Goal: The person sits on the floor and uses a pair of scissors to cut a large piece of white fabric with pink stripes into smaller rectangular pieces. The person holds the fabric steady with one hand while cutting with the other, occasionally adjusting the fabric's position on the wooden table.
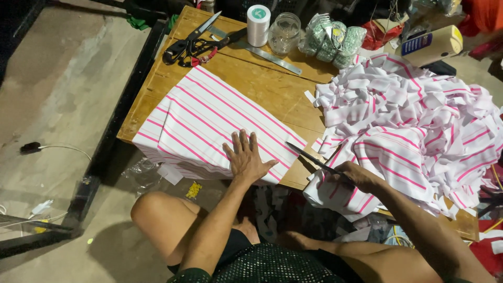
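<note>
Left hand (247, 157) flat, fingers spread wide on folded pink-striped white fabric (209, 118) at near edge of wooden tabletop (262, 84), right hand (353, 175) gripping scissors (312, 156), blades open beside fabric's right edge, heap of cut striped strips (414, 115) right

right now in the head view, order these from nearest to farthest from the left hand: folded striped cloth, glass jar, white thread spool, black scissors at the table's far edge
1. folded striped cloth, under the left hand
2. black scissors, far left
3. white thread spool and glass jar, far middle, side by side; too close to call
</note>
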